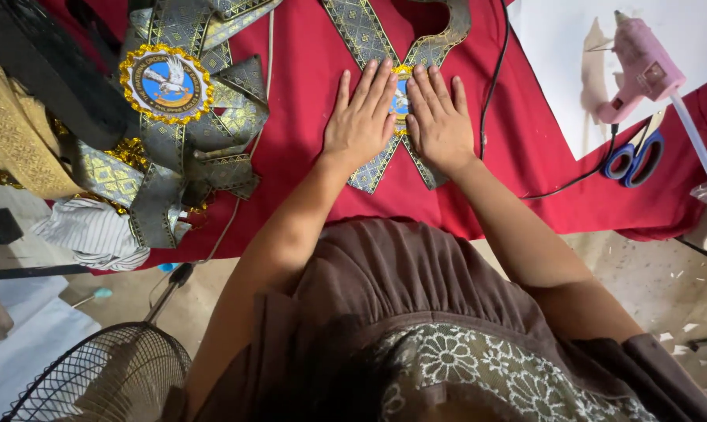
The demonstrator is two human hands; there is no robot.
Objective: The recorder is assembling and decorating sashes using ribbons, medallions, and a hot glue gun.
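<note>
A grey-and-gold patterned ribbon sash (pixel 363 31) lies flat on the red cloth (pixel 307 86), its 2 bands crossing in an X, with the upper part looping away toward the top edge. At the crossing sits a round blue medallion (pixel 401 100) with a gold frilled rim, mostly covered. The 2 tails (pixel 373 173) end in slanted cuts near the cloth's front edge.

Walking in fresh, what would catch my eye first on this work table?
Probably the left hand and right hand pressed flat, side by side, on a crossed grey-and-gold ribbon at the middle of the red cloth. To the left lies a pile of finished ribbons topped by a round gold-edged badge; at far right stand a pink glue gun and blue scissors.
</note>
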